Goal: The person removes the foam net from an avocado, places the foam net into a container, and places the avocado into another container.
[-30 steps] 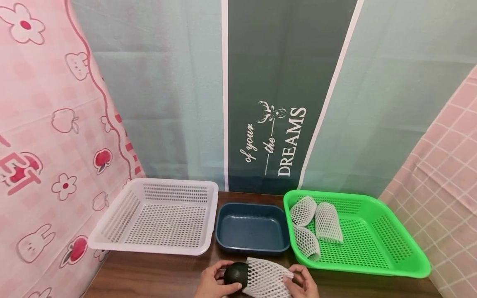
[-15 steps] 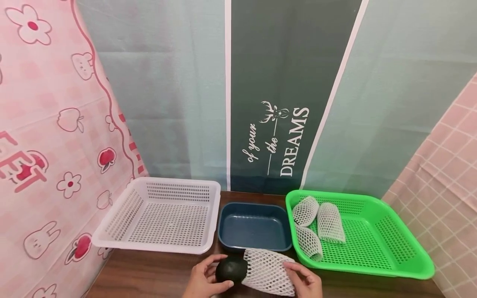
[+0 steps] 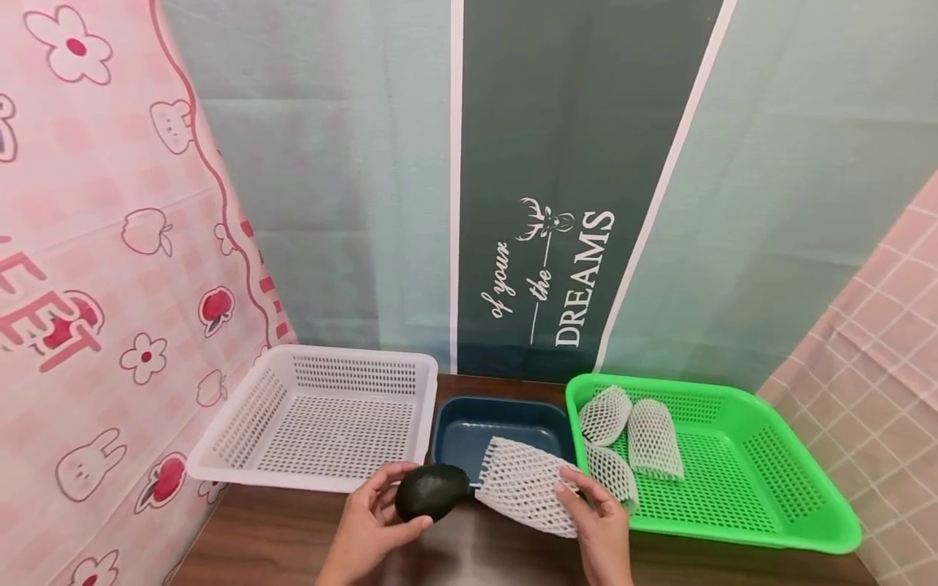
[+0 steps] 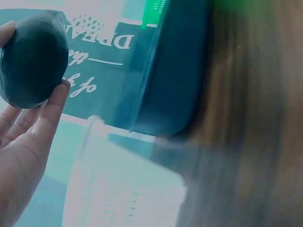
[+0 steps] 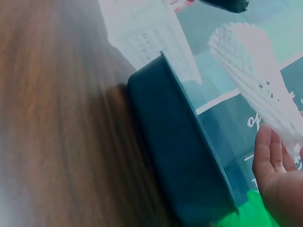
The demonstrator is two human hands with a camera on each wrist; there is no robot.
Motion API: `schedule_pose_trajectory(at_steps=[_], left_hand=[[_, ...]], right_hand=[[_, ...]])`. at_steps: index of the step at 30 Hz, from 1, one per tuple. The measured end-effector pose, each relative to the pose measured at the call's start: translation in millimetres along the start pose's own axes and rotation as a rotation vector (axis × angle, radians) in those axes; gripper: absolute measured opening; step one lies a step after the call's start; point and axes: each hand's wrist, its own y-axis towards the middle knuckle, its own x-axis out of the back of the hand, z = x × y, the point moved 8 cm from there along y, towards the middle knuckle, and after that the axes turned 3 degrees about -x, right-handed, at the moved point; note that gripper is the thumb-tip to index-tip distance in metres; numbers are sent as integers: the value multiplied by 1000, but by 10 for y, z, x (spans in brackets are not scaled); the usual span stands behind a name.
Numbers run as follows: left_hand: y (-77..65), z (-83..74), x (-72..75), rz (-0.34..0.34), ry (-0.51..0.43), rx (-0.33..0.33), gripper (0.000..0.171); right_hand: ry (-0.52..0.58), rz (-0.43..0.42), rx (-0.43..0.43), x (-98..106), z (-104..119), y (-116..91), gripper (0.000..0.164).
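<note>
My left hand [image 3: 374, 517] grips a dark, smooth avocado [image 3: 432, 493] between thumb and fingers, seen closer in the left wrist view as a dark oval [image 4: 35, 59]. To its right, my right hand [image 3: 602, 521] pinches one end of a white foam net sleeve [image 3: 523, 487]. The sleeve's other end faces the avocado, and the two are apart in the right wrist view, where the sleeve [image 5: 255, 71] looks hollow. Both hands are raised in front of a dark blue tray [image 3: 469, 423], part of which the sleeve hides.
At left stands a white perforated basket [image 3: 308, 480]. On the right, a green basket [image 3: 740, 533] holds several pieces wrapped in white foam net [image 3: 655, 439] along its left side. All stand on a brown wooden table [image 3: 256, 537], with printed cloth hangings [image 3: 352, 203] behind and beside it.
The avocado has come out of the sleeve's left end, drawn leftward by my left hand. Both hands have risen, and the sleeve now overlaps the blue tray.
</note>
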Motion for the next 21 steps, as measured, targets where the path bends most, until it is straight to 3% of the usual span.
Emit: schedule_pose_trajectory(at_steps=[6,11,14,21], left_hand=[[132,-99,187,-60,21,-86,59],[246,-55,379,-137,68,-53,59],[317,-51,489,-171,148,-28,60],[448,-196,626,-197,339,21,57]], right_hand=[[-19,-52,-9,-46,-187,147,45],[2,-97,-43,-53,-316,250,48],[10,-104,-39,-86,-344,318,49],[-17,-113,-64,-207,-377,450,50]])
